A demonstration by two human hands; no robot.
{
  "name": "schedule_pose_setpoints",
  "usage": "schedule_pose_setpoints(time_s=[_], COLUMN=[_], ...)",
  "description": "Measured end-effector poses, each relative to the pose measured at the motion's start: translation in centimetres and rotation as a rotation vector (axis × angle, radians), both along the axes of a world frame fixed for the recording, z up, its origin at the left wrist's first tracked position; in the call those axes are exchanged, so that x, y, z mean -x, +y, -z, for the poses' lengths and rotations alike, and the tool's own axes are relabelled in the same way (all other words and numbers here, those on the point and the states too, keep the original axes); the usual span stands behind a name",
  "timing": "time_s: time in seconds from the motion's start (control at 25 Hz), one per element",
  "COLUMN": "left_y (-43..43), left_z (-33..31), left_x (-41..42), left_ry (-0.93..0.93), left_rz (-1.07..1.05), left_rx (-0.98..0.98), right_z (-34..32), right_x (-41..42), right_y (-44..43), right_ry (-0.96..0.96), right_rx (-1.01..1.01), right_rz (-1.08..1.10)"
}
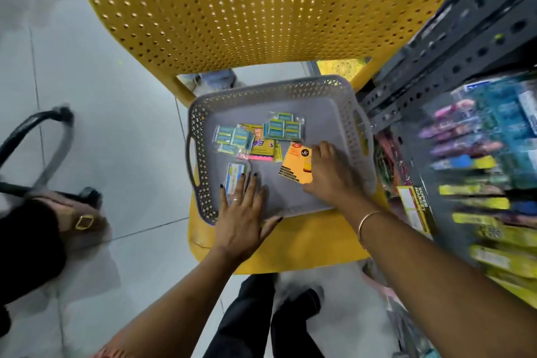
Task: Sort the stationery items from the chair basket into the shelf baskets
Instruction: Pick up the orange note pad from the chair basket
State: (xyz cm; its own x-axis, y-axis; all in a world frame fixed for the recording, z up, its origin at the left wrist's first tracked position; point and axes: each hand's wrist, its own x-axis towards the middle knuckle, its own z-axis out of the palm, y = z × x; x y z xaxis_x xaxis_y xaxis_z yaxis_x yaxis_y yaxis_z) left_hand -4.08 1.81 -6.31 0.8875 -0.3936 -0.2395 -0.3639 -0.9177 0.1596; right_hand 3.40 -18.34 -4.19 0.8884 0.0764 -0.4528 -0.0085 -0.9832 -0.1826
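A grey perforated basket (pixel 345 102) sits on a yellow chair seat (pixel 305 244). Inside lie two clear packs of blue erasers (pixel 283 127) (pixel 234 138), a yellow and pink card pack (pixel 263 147), a small blue and white pack (pixel 234 176) and an orange card pack (pixel 296 166). My left hand (pixel 241 218) lies flat with fingers spread over the basket's near rim, fingertips touching the blue and white pack. My right hand (pixel 331 174) rests on the orange card pack, fingers curled over its right edge.
A dark metal shelf (pixel 453 46) stands to the right, holding blurred packs of pens and markers (pixel 476 160). The chair's yellow perforated back (pixel 247 9) rises behind the basket. A black bag with a handle (pixel 35 160) sits on the tiled floor at left.
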Motion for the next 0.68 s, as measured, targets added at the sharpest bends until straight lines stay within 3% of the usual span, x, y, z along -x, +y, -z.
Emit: schedule_pose_setpoints(time_s=[0.32,0.48,0.68], left_y=[-0.5,-3.4,-9.2], left_z=[-2.4,-8.2,-17.5], left_x=[-0.7,-3.1,-6.8], left_ry=[-0.008,-0.073,-0.173], left_rz=[0.064,0.166,0.342], left_rx=[0.029,0.131,0.207], right_z=[-9.7,-19.9,-35.1], right_x=[0.3,0.6,4.5], right_y=[-3.5,-5.7,-9.4], right_ry=[-0.144,-0.337,-0.552], right_rx=[-0.100,-0.272,-0.285], right_rz=[0.183,0.301,0.373])
